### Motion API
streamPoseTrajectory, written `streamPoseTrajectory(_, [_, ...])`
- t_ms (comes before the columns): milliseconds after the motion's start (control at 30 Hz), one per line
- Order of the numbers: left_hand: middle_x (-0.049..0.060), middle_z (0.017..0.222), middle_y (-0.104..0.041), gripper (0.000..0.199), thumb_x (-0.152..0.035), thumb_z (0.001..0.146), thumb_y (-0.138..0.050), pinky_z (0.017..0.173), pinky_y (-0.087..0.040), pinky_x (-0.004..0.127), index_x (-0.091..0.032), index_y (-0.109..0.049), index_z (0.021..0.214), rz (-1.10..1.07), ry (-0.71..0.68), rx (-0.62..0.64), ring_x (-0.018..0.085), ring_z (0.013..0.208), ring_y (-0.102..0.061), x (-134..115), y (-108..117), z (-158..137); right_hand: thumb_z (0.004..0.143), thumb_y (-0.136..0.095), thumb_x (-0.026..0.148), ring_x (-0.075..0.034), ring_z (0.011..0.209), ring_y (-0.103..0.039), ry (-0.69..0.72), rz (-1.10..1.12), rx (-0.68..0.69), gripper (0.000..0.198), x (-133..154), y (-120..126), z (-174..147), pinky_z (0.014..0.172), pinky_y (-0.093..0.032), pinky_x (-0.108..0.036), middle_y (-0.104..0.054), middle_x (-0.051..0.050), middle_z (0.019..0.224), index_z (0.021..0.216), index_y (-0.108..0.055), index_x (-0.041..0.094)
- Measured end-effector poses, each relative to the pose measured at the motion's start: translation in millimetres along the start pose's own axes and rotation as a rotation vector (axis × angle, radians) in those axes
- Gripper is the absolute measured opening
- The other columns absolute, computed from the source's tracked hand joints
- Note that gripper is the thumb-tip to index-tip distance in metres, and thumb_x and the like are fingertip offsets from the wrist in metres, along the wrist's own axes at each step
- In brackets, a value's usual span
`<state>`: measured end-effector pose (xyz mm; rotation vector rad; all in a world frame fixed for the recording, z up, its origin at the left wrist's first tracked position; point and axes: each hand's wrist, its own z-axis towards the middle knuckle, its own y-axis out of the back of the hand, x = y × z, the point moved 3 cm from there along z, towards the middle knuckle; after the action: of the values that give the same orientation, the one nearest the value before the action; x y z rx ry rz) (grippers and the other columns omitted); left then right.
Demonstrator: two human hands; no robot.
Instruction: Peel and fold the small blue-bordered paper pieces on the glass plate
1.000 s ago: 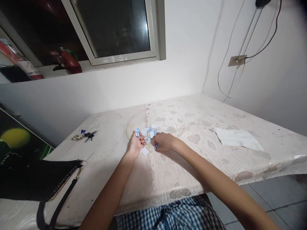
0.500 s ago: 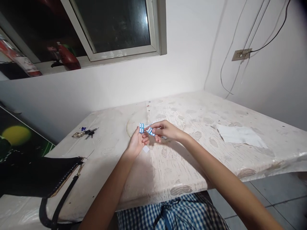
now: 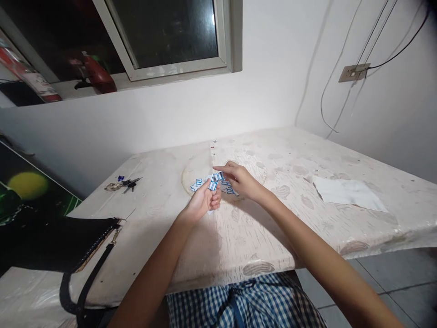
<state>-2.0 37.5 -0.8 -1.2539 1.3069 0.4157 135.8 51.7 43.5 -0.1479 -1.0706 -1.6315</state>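
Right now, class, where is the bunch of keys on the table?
In the head view the bunch of keys lies on the table's far left part, beyond the black bag and left of both hands.

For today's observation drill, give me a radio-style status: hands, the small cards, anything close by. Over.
Left hand pinching blue-and-white cards. Right hand fingertips on the loose cards on the table. Keys and black bag lie off left, apart.

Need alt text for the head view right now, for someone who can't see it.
Both hands meet over a table: the left hand pinches small blue-and-white paper cards, the right hand touches more cards lying there. Keys and a black bag sit left, a white sheet right.
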Motion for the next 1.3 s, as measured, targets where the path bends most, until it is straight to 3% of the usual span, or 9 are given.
streamPoseTrajectory(100, [0.000, 0.052, -0.045, 0.038, -0.049, 0.088, -0.027, 0.045, -0.034, 0.022, -0.017, -0.046, 0.079, 0.056, 0.029, 0.001, 0.011, 0.042, -0.041, 1.6, -1.6, -0.6, 0.080, -0.042, 0.006, -0.010, 0.066, -0.049, 0.031, 0.097, -0.038, 0.044, -2.3, 0.3, 0.1, 0.065, -0.043, -0.027, -0.052, -0.003, 0.084, 0.120, -0.054, 0.018])
streamPoseTrajectory(200, [0.003, 0.056, -0.052, 0.039, -0.047, 0.089, -0.024, 0.050, -0.039, 0.025, -0.016, -0.045, 0.079, 0.080, 0.040, 0.006, 0.014, 0.046, -0.048, 2.2, -2.7, -0.9, 0.079, -0.046, 0.009, -0.008, 0.061, -0.049, -0.017, 0.184, -0.031, 0.035, -2.6, 0.8, 0.9, 0.062, -0.044, -0.027, -0.055, -0.004, 0.085, 0.112, -0.059, 0.016])
streamPoseTrajectory(333, [0.006, 0.061, -0.056, 0.041, -0.047, 0.089, -0.023, 0.054, -0.041, 0.027, -0.016, -0.047, 0.079, 0.080, 0.045, 0.029, 0.016, 0.051, -0.053, 3.2, -1.9, 0.0, 0.078, -0.050, 0.010, -0.010, 0.065, -0.053, -0.074, 0.215, 0.008, 0.023, -2.2, -0.1, 1.9, 0.064, -0.045, -0.027, -0.060, -0.005, 0.086, 0.096, -0.064, 0.013])
streamPoseTrajectory(467, [0.008, 0.066, -0.059, 0.042, -0.048, 0.088, -0.026, 0.058, -0.042, 0.029, -0.015, -0.049, 0.078, 0.086, 0.052, 0.082, 0.017, 0.054, -0.055, 5.7, 1.4, 1.9, 0.078, -0.050, 0.009, -0.009, 0.063, -0.056, -0.103, 0.227, 0.044, 0.022, -2.0, -4.4, 1.4, 0.063, -0.045, -0.026, -0.061, -0.005, 0.085, 0.094, -0.064, 0.013])
streamPoseTrajectory(567, [0.008, 0.067, -0.060, 0.044, -0.050, 0.087, -0.027, 0.059, -0.042, 0.030, -0.014, -0.051, 0.077, 0.104, 0.053, 0.101, 0.017, 0.056, -0.056, 7.6, 3.9, 3.4, 0.078, -0.049, 0.008, -0.007, 0.057, -0.054, -0.134, 0.237, 0.062, 0.022, -1.3, -7.7, 0.2, 0.059, -0.045, -0.025, -0.060, -0.003, 0.080, 0.095, -0.063, 0.013])
streamPoseTrajectory(1000, [0.007, 0.061, -0.056, 0.048, -0.051, 0.087, -0.027, 0.057, -0.040, 0.029, -0.013, -0.054, 0.073, 0.148, 0.051, 0.081, 0.017, 0.055, -0.054, 9.1, 3.8, 5.2, 0.076, -0.050, 0.003, -0.010, 0.069, -0.050, -0.038, 0.014, 0.033, 0.021, 0.6, -12.1, -0.2, 0.065, -0.041, -0.025, -0.054, -0.003, 0.080, 0.087, -0.064, 0.015])
streamPoseTrajectory(1300, [0.003, 0.052, -0.050, 0.048, -0.046, 0.090, -0.022, 0.057, -0.041, 0.028, -0.014, -0.052, 0.070, 0.126, 0.048, 0.058, 0.015, 0.050, -0.051, 8.2, -0.7, 3.9, 0.075, -0.052, 0.008, -0.010, 0.070, -0.048, -0.049, -0.014, 0.021, 0.022, -5.1, -13.1, -1.9, 0.066, -0.041, -0.025, -0.049, -0.004, 0.090, 0.093, -0.062, 0.016])
